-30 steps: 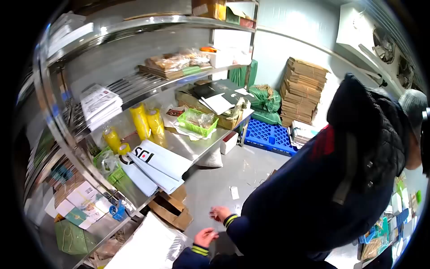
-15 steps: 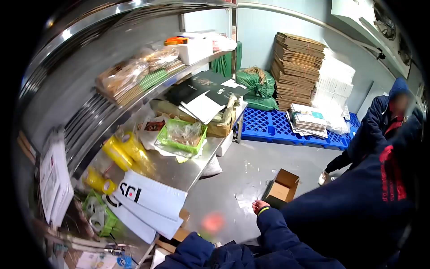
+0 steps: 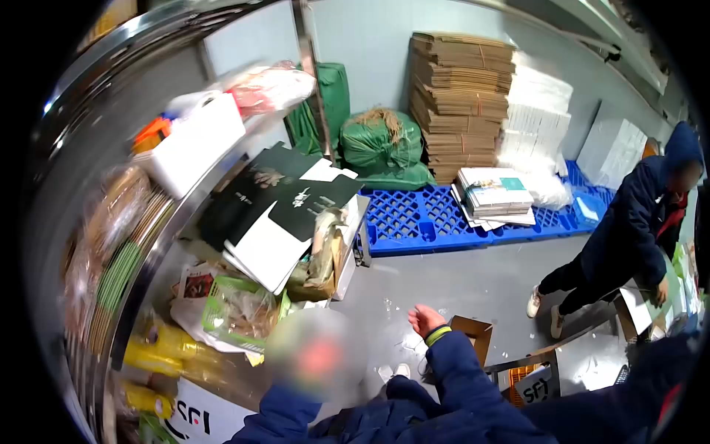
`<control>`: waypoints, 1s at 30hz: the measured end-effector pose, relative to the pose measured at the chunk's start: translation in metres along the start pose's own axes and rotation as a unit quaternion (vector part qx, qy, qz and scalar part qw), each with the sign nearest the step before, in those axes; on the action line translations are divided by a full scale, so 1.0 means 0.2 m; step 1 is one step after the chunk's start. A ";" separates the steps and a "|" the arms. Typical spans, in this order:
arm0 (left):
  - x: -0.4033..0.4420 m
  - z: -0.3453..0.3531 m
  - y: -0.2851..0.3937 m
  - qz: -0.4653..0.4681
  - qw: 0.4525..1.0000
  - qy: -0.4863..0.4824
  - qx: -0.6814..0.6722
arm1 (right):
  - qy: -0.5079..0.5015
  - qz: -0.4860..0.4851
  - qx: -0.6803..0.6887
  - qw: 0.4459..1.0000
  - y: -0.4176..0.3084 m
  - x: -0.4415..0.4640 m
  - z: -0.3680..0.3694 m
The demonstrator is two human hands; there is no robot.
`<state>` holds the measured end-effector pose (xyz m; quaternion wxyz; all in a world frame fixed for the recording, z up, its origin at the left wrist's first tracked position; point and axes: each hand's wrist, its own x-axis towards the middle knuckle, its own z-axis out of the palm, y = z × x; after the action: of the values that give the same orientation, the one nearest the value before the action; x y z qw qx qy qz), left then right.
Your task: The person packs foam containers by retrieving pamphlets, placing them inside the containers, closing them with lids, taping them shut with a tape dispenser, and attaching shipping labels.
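My right hand (image 3: 427,320) is held out over the floor, loosely open, with nothing visible in it. Beneath and just right of it stands an open cardboard box (image 3: 472,339), partly covered by my sleeve. My left hand (image 3: 319,357) is a reddish smear inside a blurred patch, so its fingers and anything in them cannot be made out. Closest to that hand is a green basket (image 3: 214,314) holding clear plastic packaging, on the metal table at left. Yellow tape rolls (image 3: 153,357) and a white printed sheet (image 3: 211,414) lie nearer me on that table.
Black and white folded cartons (image 3: 255,196) cover the table's far part. Blue pallets (image 3: 399,214) along the back wall carry green sacks (image 3: 381,140), stacked flat cardboard (image 3: 462,103) and white boxes (image 3: 534,122). A co-worker (image 3: 629,214) stands at right beside another work surface.
My view has swung right, bringing the co-worker and the right-hand work surface further into sight. The sleeve close on my right has dropped lower. My right hand appears higher in view.
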<state>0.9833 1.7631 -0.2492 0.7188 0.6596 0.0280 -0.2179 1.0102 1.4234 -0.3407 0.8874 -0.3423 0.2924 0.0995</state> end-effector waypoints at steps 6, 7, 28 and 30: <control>0.44 -0.02 0.37 0.067 0.996 0.045 0.024 | -0.076 0.058 -0.066 0.993 -0.35 0.59 0.68; 0.49 0.00 0.45 0.065 0.996 0.050 0.027 | -0.079 0.050 -0.076 0.993 -0.38 0.70 0.79; 1.68 -0.25 1.19 0.306 0.584 0.427 0.619 | -0.393 -0.187 -0.189 0.880 -0.68 1.05 2.09; 1.64 -0.29 1.36 0.222 0.611 0.437 0.621 | -0.503 -0.096 -0.352 0.784 -0.73 1.18 2.03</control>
<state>1.3902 1.7369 -0.1089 0.0659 0.9511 0.0496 0.2976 1.4391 1.5784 -0.1581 0.7314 -0.5586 -0.2847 0.2682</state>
